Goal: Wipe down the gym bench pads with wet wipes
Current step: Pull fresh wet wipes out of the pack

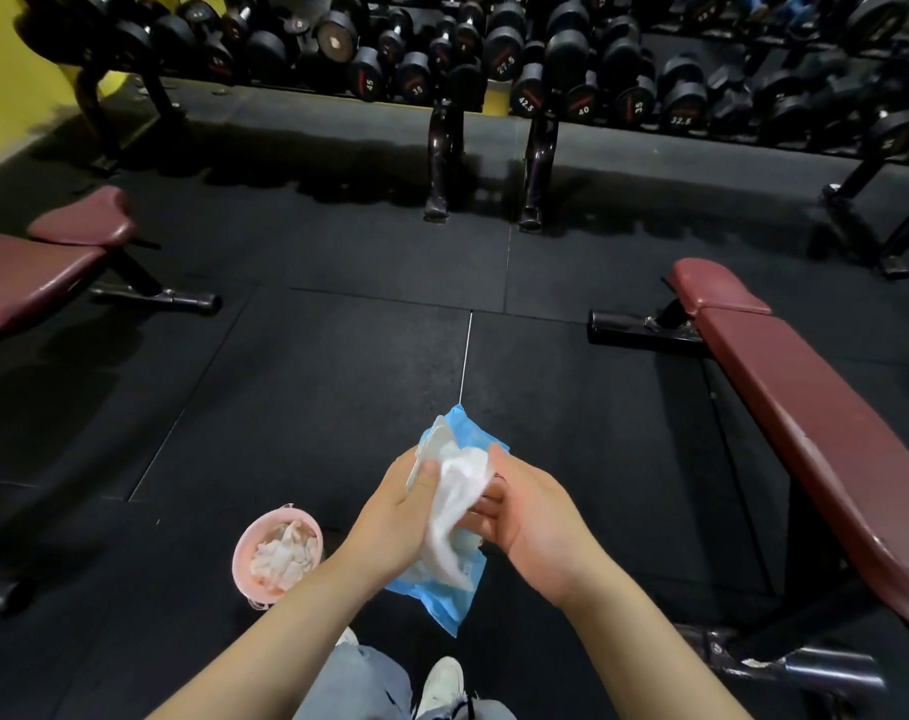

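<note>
I stand on the gym floor holding a blue wet-wipe pack [431,597] in front of me. My left hand [397,517] grips the pack from the left, thumb on its raised white lid. My right hand [530,517] pinches a white wipe [460,504] that hangs out of the pack's opening. A dark red bench [811,423] with long pad and small seat pad stretches along my right. A second dark red bench [31,272] stands at the far left.
A small pink bin [247,556] full of crumpled used wipes sits on the black rubber floor by my left forearm. Dumbbell racks [494,65] line the back, their legs [442,163] reaching onto the floor. A yellow wall [5,70] rises at the back left.
</note>
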The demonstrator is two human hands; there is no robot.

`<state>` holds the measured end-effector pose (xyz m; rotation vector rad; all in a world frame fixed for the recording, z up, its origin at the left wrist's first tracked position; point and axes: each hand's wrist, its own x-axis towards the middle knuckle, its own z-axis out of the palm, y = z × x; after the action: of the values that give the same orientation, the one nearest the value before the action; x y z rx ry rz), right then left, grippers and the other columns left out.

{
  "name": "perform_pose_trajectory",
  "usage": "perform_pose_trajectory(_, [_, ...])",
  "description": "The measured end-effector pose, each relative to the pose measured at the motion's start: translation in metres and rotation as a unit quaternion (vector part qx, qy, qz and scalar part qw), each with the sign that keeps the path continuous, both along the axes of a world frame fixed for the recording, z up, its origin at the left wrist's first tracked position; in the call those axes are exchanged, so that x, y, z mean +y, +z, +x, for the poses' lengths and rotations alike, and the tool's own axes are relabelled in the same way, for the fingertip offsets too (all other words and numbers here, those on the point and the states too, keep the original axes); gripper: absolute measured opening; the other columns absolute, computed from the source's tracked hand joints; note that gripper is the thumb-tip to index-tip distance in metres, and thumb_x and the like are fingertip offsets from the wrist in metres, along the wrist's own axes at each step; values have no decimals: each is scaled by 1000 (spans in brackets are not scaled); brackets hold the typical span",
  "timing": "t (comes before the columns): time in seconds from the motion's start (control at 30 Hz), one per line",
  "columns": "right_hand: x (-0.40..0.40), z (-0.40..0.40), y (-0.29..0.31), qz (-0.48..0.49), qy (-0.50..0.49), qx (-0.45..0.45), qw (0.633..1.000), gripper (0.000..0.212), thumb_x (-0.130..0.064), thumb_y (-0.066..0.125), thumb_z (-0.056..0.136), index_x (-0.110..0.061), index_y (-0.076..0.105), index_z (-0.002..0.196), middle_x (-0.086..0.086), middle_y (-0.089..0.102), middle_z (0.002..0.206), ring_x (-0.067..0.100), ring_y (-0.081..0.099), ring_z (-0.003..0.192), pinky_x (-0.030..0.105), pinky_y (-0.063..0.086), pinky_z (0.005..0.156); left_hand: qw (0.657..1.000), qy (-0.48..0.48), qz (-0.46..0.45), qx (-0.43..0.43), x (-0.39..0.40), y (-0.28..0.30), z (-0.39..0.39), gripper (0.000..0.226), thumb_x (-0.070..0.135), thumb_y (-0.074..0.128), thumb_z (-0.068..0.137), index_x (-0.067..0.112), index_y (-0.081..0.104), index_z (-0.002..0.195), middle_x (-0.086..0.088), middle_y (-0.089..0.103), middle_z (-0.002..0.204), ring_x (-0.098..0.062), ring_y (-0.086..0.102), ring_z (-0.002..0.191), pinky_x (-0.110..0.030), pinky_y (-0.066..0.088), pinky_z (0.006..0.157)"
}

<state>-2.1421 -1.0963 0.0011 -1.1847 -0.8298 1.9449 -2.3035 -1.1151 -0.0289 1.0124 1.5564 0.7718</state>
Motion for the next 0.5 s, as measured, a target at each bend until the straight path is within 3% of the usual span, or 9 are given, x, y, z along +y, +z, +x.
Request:
perform_pose_trajectory(0.1, [-1, -8, 1, 24, 18, -31, 999, 31, -25, 47, 97, -11, 72, 110, 13, 72, 111, 28, 68, 107, 38, 56, 91, 1000, 20, -14, -6, 1, -3, 0, 29, 52, 35, 100, 43, 61, 107, 19, 69, 103, 4, 65, 94, -18, 45, 77])
perform_pose_trajectory(0.23, [-1, -9, 1, 51, 28, -50, 997, 26, -16, 50, 93, -15, 75, 102, 10, 74, 104, 27, 70, 103, 35, 56, 86, 999, 34, -17, -3, 3, 0, 0, 36, 67, 33, 87, 49, 59, 105, 24, 68, 97, 11, 64, 86, -18, 46, 72])
perform_pose_trajectory(0.33, [-4, -8, 0, 112, 68, -56, 990, 27, -15, 54, 92, -16, 72, 111, 7, 73, 109, 25, 69, 105, 37, 56, 90, 999, 31, -14, 4, 3, 2, -1, 41, 72, 32, 86, 48, 56, 110, 23, 67, 98, 6, 65, 87, -17, 45, 71])
perform_pose_trajectory(0.43, [-6, -14, -3, 132, 67, -159, 976, 18, -26, 66, 85, -30, 72, 102, -5, 74, 101, 12, 71, 97, 29, 58, 84, 1000, 19, -8, -13, 1, 3, -1, 43, 74, 35, 83, 48, 55, 111, 28, 66, 98, 8, 65, 91, -19, 47, 75])
perform_pose_trajectory(0.5, [-5, -16, -8, 135, 56, -240, 960, 11, -29, 66, 84, -29, 70, 95, -10, 73, 92, 8, 70, 89, 24, 58, 77, 1000, 16, -9, -23, 0, 2, -1, 36, 68, 36, 88, 49, 54, 112, 26, 67, 101, 5, 65, 94, -22, 48, 80])
